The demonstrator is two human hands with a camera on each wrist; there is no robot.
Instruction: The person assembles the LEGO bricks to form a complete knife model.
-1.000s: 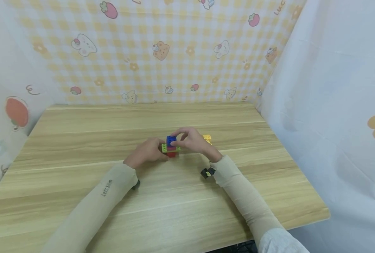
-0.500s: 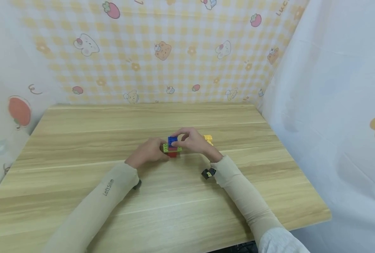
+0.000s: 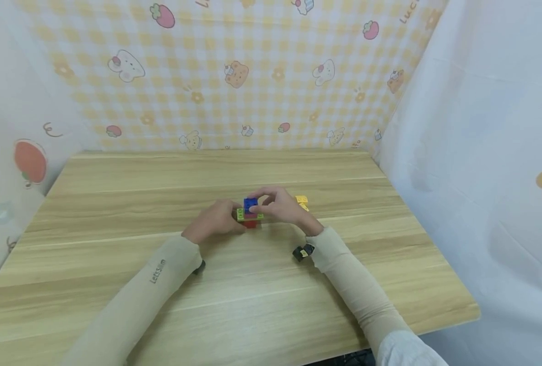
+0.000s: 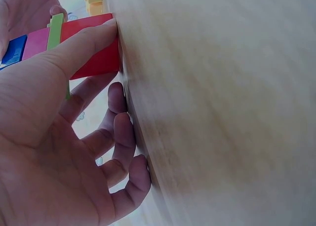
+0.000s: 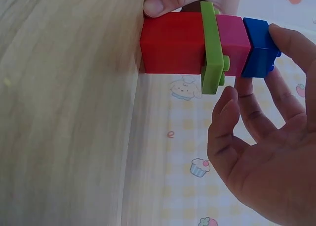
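A small tower of toy building blocks stands upright on the table. At its base is a red block [image 5: 173, 43], with a thin lime-green plate [image 5: 212, 48] across it. A pink block [image 5: 233, 44] sits above the plate, and a blue block [image 5: 261, 48] tops the tower against the pink one. My left hand [image 3: 213, 222] pinches the red block low down between thumb and index finger, its other fingers loosely bent near the tabletop. My right hand [image 3: 282, 206] holds the blue block between thumb and fingertips. Fingers partly cover the tower in the head view.
Yellow blocks [image 3: 301, 199] lie just behind the right hand, partly hidden by it. A black wrist camera [image 3: 302, 251] hangs at the right cuff. The wooden table [image 3: 234, 310] ends at a patterned cloth [image 3: 262, 96] behind and a white curtain [image 3: 481, 152] on the right.
The head view has drifted slightly, so everything appears a little further right. Both hands keep the same hold on the tower.
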